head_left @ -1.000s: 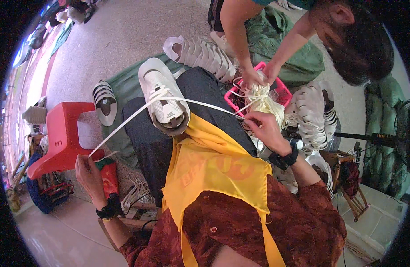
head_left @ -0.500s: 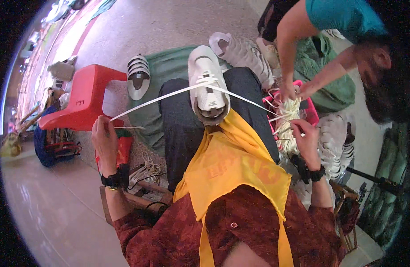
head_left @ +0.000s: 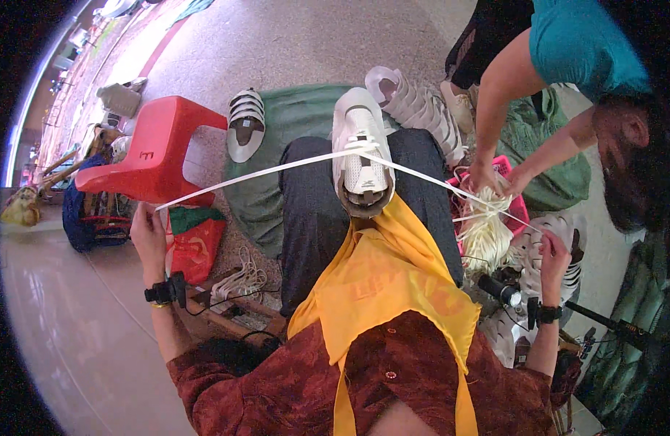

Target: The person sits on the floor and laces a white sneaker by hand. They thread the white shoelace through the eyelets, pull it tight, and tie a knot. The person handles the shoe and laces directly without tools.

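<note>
On my lap rests a white sneaker (head_left: 362, 127), its toe pointing away from me and its heel nearest. A flat white shoelace (head_left: 266, 167) passes through the eyelets at the sneaker's throat, its two ends drawn out sideways in a wide shallow V. My left hand (head_left: 147, 231) pinches the left end, close to a red plastic stool. The right end is between the fingertips of my right hand (head_left: 555, 254), out beyond the pink basket. A yellow apron (head_left: 386, 272) spreads beneath the sneaker's heel.
The red stool (head_left: 149, 152) stands at left. A co-worker's hands (head_left: 498, 180) grip bundled pale laces (head_left: 484, 236) in the pink basket (head_left: 520, 207). Stacked sneakers (head_left: 422, 109) lie ahead, another stack (head_left: 245, 125) beside the green cloth (head_left: 277, 109). More laces (head_left: 240, 280) hang at lower left.
Both my hands have moved farther apart, drawing the lace ends outward: the left goes left, the right goes right and a little lower. The co-worker's hands stay at the basket.
</note>
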### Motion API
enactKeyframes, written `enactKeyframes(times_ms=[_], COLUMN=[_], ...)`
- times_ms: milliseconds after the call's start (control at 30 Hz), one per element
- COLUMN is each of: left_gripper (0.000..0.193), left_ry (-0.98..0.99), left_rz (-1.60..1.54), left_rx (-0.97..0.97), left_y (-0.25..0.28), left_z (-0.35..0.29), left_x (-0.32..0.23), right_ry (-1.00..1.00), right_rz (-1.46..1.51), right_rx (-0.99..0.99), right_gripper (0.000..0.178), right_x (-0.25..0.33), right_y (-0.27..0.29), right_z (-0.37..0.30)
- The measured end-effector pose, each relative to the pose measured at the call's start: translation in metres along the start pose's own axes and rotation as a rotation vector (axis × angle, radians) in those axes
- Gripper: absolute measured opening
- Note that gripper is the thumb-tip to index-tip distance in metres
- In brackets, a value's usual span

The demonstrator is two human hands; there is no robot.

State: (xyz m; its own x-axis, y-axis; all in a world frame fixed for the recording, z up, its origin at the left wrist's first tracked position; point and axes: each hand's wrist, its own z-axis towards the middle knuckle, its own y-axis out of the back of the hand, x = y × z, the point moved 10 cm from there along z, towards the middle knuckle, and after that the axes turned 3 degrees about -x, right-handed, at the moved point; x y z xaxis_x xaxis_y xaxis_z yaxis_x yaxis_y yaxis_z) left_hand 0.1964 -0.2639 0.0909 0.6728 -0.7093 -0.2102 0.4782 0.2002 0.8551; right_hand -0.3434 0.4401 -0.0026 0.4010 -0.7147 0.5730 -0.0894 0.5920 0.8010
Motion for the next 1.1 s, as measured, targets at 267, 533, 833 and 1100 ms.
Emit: enactKeyframes(times_ms=[267,533,833,1100], left_gripper=[0.009,0.011,0.01,0.016], left_ry=[0.029,0.066,-0.067,0.157], left_rz=[0.067,0.086,0.181,0.132], left_rx=[0.046,0.049,-0.032,-0.282], left_y=[0.005,0.005,-0.003,0.049], left_z=[0.004,0.002,0.041,0.092], left_x=[0.03,0.044,0.052,0.005], right_ry=[0.031,0.125,-0.035,-0.391], right_rz=[-0.108,-0.275,-0.083,1.082], right_rx=[-0.06,-0.031,0.1,-0.036], right_gripper=[0.016,0.013,0.016,0.016], right_x=[-0.02,-0.017,-0.071,0.014], right_y=[0.015,-0.003,-0.033,-0.022], right_z=[0.015,0.012,0.023,0.049])
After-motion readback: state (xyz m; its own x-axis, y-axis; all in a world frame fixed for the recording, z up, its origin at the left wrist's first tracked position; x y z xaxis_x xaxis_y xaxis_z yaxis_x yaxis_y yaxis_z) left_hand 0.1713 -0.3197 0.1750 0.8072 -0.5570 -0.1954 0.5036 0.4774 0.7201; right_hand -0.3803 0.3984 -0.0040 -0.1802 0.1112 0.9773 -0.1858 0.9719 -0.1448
